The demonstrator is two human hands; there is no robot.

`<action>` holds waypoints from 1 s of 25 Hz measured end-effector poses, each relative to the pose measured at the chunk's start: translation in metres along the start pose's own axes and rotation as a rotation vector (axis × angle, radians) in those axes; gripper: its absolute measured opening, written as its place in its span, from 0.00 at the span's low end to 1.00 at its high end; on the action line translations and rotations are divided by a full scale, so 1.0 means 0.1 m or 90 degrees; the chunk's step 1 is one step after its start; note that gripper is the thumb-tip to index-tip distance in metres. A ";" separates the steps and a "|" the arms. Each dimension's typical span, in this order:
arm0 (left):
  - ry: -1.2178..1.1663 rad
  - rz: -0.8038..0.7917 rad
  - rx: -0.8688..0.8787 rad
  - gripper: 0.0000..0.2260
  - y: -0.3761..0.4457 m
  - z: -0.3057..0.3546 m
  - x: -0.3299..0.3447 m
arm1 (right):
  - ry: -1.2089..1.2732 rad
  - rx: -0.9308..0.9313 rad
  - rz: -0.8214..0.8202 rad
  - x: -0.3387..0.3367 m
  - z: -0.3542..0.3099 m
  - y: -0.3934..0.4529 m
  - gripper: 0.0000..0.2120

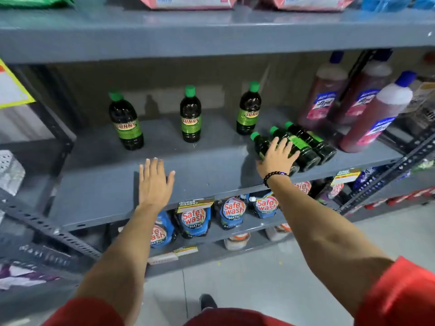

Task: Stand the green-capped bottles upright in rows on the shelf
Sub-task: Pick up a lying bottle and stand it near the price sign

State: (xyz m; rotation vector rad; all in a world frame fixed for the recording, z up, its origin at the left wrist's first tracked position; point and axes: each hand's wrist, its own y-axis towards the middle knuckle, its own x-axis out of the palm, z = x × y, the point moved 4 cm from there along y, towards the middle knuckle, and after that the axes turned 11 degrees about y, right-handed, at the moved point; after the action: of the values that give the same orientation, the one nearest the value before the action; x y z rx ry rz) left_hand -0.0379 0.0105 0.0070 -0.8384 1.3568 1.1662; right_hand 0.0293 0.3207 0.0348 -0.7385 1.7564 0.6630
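Observation:
Three dark green-capped bottles stand upright in a row at the back of the grey shelf [98, 184]: a left bottle [126, 122], a middle bottle [190, 116] and a right bottle [248, 111]. Three more lie on their sides at the right, caps pointing back-left: the nearest bottle [261, 144], a second bottle [303, 149] and a third bottle [315, 143]. My right hand [276, 158] rests over the nearest lying bottle, fingers curling around it. My left hand [154, 182] hovers flat over the shelf's front, fingers apart, holding nothing.
Tall reddish bottles with blue caps [374, 116] stand at the shelf's right end, close to the lying bottles. Blue detergent pouches [194, 220] fill the shelf below. A perforated metal upright [54, 229] runs along the left. Packets sit on the shelf above.

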 end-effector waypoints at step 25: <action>-0.035 -0.004 -0.109 0.20 -0.02 -0.72 0.00 | 0.553 0.011 0.069 0.14 -0.93 -0.25 0.30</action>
State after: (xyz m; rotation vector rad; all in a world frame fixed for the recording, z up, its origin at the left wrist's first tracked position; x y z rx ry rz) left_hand -0.0562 -0.0583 -0.0001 -0.9240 1.2215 1.3050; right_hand -0.0121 0.2336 0.0450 -1.0117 2.5987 0.4093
